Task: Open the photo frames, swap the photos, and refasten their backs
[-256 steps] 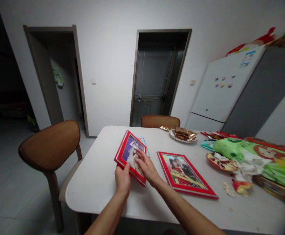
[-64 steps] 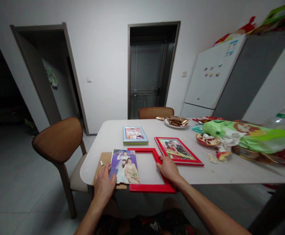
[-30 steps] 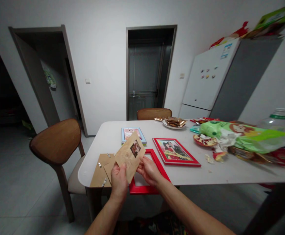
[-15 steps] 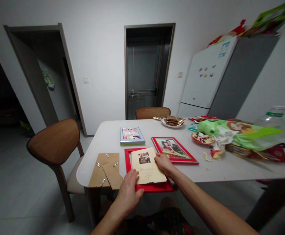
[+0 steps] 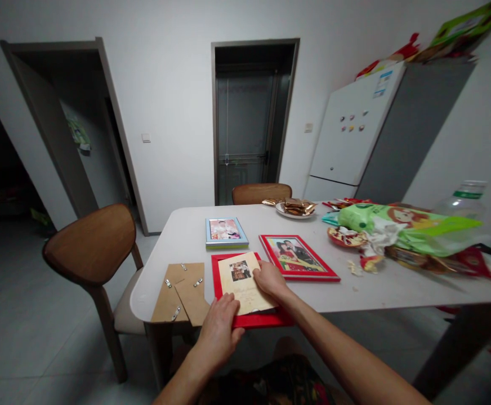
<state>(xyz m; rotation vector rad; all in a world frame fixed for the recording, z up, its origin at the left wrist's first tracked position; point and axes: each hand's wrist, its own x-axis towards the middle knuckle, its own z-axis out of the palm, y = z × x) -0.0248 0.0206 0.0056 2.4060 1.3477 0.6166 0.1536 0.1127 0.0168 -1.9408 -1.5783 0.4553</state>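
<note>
A cream paper sheet [image 5: 248,289] with a small photo printed on it lies over the opening of a red frame [image 5: 266,320] at the table's near edge. My left hand [image 5: 221,323] grips the frame's lower left side, its fingertips at the sheet's edge. At the upper right, my right hand [image 5: 268,278] pinches the sheet's edge. Left of the frame lies a brown backing board [image 5: 178,292] with metal clips and a stand flap. Behind the sheet are a second red frame [image 5: 298,257] holding a couple's photo and a blue-silver frame [image 5: 226,232].
On the white table [image 5: 186,225] stands a plate of gold-wrapped packets [image 5: 296,208]. To the right are a pomegranate piece [image 5: 347,237], crumpled tissue, a green bag [image 5: 418,228] and a clear bottle [image 5: 465,202]. A wooden chair [image 5: 91,244] stands at the left.
The sheet has shifted slightly left and now lies squarer over the red frame. My right hand has moved left with it. The whole view has shifted slightly.
</note>
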